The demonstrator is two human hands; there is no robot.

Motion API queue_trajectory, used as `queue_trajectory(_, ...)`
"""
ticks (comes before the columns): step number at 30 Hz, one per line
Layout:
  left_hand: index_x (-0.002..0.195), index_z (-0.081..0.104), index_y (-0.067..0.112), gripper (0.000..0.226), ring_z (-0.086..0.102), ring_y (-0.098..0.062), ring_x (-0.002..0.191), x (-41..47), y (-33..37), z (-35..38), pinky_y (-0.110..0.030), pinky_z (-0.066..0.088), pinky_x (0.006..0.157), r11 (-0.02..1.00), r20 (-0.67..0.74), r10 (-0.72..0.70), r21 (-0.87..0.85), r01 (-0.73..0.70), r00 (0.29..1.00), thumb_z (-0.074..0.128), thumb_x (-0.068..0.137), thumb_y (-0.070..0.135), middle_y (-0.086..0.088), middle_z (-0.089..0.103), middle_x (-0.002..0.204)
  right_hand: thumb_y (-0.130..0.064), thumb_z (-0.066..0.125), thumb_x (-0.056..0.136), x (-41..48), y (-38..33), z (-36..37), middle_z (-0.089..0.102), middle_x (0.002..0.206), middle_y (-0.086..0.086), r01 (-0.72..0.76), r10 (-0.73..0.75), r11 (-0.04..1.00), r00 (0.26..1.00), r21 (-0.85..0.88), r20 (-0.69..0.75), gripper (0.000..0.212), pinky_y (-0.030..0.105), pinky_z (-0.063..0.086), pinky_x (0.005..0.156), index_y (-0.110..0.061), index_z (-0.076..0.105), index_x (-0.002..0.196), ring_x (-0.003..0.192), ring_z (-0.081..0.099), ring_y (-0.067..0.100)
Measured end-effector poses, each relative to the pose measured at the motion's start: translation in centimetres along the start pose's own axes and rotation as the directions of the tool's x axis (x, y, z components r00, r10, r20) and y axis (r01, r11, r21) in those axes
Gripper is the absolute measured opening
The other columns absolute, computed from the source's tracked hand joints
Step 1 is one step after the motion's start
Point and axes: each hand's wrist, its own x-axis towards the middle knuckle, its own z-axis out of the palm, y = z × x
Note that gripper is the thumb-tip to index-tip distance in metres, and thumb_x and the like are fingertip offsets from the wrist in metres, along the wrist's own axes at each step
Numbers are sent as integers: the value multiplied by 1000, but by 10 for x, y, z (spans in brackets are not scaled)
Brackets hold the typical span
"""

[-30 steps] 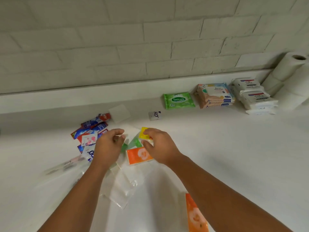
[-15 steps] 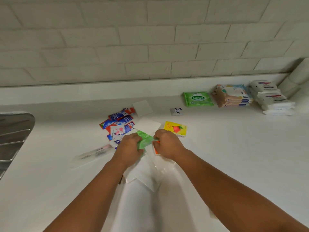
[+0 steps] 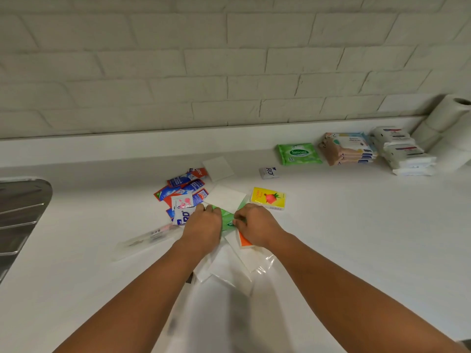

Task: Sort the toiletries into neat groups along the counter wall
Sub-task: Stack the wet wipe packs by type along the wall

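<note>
A green packet [image 3: 227, 219] lies at the middle of the white counter, gripped at its left end by my left hand [image 3: 204, 225] and at its right end by my right hand [image 3: 254, 225]. An orange packet [image 3: 244, 241] shows under my right hand, on top of clear plastic bags [image 3: 229, 268]. A yellow tissue pack [image 3: 268, 197] with a strawberry lies just beyond my right hand. Left of my hands sits a heap of several blue and red sachets [image 3: 182, 191] with white ones on top. A white square pad [image 3: 224, 196] lies behind the green packet.
Along the wall at the right stand a green Sanicare wipes pack [image 3: 298, 154], a stack of tan wipes packs [image 3: 348, 149], a stack of white packs [image 3: 404, 151] and paper rolls [image 3: 448, 128]. A small white sachet [image 3: 268, 172] lies alone. A steel sink drainer [image 3: 20, 215] is at the left edge.
The yellow pack left my right hand and now lies on the counter. Both hands came together on the green packet. The view shifted left, bringing the sink drainer in.
</note>
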Motion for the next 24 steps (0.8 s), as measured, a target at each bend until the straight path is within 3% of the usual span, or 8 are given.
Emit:
queue_trajectory(4,128,51,11,36,49,-28,119,-2,-1,-3,-36,46,96,1000,-30,0,5,0,1000,55,94,18,-11,61,123,-29,63,89,-7,1,1,61,112,10,5,-5,1000,1000,-2,-14,29,37,49,90,-14,70,113,102,59,26)
queue_trajectory(9,119,63,17,28,63,-26,101,-8,-3,-13,-34,51,83,996,-76,-69,-55,65,995,53,93,12,-9,67,106,-28,71,83,-13,4,2,55,125,7,26,-26,1000,1000,16,6,46,32,44,99,-16,63,127,112,55,24)
queue_trajectory(15,96,73,21,23,59,-14,67,-8,-10,-23,-27,49,59,901,-243,-224,-422,105,944,52,91,14,1,71,79,-13,70,81,-10,11,-9,59,127,2,37,-25,988,997,147,-79,45,30,46,96,-15,63,125,115,57,22)
queue_trajectory(19,78,73,20,20,61,-6,62,-4,-7,-39,-20,46,53,710,-242,-335,-700,75,911,59,86,9,11,69,71,-22,70,87,-10,22,-24,67,102,1,-7,48,954,990,298,-129,28,27,47,76,-17,67,115,91,61,19)
queue_trajectory(21,76,74,17,19,63,-5,66,1,-2,-48,-16,42,55,599,-208,-370,-798,62,905,62,84,6,11,70,72,-24,71,87,-8,31,-34,69,93,5,6,47,923,990,384,-130,20,33,52,75,-14,68,105,85,63,23)
queue_trajectory(24,79,74,17,20,65,-11,73,9,6,-59,-18,48,64,279,-75,-426,-959,52,902,65,86,1,2,72,80,-18,71,89,-6,45,-45,74,99,7,4,75,752,993,659,-91,17,42,57,86,-10,68,104,93,70,23)
